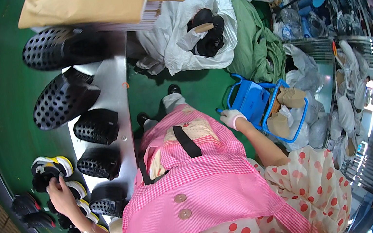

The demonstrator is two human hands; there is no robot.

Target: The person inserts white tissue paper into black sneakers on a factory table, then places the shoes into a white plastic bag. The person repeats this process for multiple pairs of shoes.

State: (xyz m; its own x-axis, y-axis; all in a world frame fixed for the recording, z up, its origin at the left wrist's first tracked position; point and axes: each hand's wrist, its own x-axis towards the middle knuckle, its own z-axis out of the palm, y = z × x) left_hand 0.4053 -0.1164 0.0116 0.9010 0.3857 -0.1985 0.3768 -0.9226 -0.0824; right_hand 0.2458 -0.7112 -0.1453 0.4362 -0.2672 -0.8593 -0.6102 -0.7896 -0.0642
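My left hand [62, 195] is bare, its fingers closed at the top of a black sneaker [45, 179]. A white and yellow sole shows on the sneaker [57, 162] just beyond it. More black sneakers [83, 207] with pale soles stand in a row nearer me, partly behind my wrist. My right hand [232, 118] wears a pale glove and is curled round a small blue rod-like end [219, 110]. It is beside a blue tubular frame [248, 101] with a blue panel; whether the rod belongs to that frame I cannot tell. Beige shoe lasts [290, 97] sit in the frame.
Black perforated shoe-shaped forms [94, 127] line a metal ledge [116, 93] along the green belt [11, 116]. Brown paper sheets [89, 4] are stacked at the far end. A white sack [169, 45] holds black shoes. Green cloth [253, 41] and plastic bags lie right.
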